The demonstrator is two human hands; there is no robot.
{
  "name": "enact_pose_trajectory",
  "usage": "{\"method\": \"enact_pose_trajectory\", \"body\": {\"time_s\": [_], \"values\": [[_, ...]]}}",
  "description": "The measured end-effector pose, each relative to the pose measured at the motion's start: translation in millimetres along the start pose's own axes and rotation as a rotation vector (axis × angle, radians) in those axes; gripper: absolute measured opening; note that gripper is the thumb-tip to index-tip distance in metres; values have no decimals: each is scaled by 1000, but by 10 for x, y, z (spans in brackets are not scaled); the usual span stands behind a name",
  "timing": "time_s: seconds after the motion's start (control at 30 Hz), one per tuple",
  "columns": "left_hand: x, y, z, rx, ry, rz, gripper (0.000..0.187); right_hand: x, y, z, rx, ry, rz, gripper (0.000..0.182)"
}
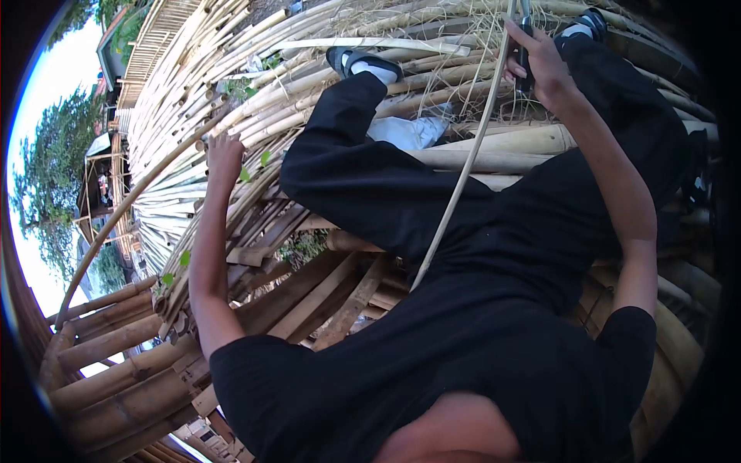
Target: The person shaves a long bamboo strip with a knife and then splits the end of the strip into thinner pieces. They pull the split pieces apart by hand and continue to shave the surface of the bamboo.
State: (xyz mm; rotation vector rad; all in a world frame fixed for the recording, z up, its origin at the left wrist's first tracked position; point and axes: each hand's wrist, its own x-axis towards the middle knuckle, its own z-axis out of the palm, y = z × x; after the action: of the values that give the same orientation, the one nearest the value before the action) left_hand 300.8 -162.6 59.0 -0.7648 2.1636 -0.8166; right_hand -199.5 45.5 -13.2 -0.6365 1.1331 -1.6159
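Observation:
My right hand (pixel 546 71) is closed round the dark handle of a knife (pixel 524 58), whose blade points up and away. A long thin bamboo strip (pixel 465 170) runs from my lap up past the fingers of that hand, close beside the blade. Out to the left, my left hand (pixel 225 158) has its fingers curled at the edge of the bamboo pile (pixel 174 116); what they hold, if anything, is hidden. A long curved pole (pixel 123 204) passes just by this hand.
Between my legs lie a pale plastic bag (pixel 409 131) and thick bamboo poles (pixel 532 141). Loose shavings (pixel 471 81) lie round my sandals (pixel 363 62). Bamboo slats and beams (pixel 309 301) stand at the lower left, with trees (pixel 58 162) and a shelter (pixel 104 181) beyond.

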Motion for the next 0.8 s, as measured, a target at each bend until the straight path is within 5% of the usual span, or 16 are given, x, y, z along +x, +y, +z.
{"method": "enact_pose_trajectory", "body": {"time_s": [0.03,0.1,0.13,0.17,0.2,0.23,0.27,0.3,0.37,0.43,0.57,0.6,0.63,0.7,0.77,0.8], "values": [[35,8,-11,-540,85,-276,42,52,43,-51,10,8,5,29],[168,259,-262,-772,205,-446,52,74,92,-43,-47,-30,10,30],[236,475,-313,-841,109,-471,62,92,118,-26,-66,-33,-8,30],[361,768,-392,-869,-311,-410,68,89,139,4,-72,-40,-15,30],[341,1124,-714,-1189,-329,-96,76,61,149,20,-31,-38,21,30],[204,1391,-1043,-840,16,206,70,46,117,13,9,-25,50,30],[126,1490,-1543,-1421,18,642,56,7,71,50,-1,0,44,28],[-5,1581,-1850,-1835,-297,818,46,-34,115,30,-6,-6,76,28],[-55,1554,-2085,-1858,-361,878,44,50,101,-39,-19,-26,74,28],[17,1458,-2036,-1049,342,662,46,28,95,4,-12,14,71,29],[497,850,-161,-1259,-95,224,48,18,96,-25,23,-40,51,31],[482,619,-356,-619,-498,-199,46,15,92,-37,24,-34,44,32],[523,351,-352,28,-631,-40,54,17,73,-50,17,-33,35,32],[523,134,-189,-559,24,-287,54,2,50,-12,37,-16,21,33],[677,441,-208,-801,275,-431,57,52,112,-10,8,-44,34,35],[785,719,-157,-724,167,-412,64,44,98,46,1,-43,49,34]]}}
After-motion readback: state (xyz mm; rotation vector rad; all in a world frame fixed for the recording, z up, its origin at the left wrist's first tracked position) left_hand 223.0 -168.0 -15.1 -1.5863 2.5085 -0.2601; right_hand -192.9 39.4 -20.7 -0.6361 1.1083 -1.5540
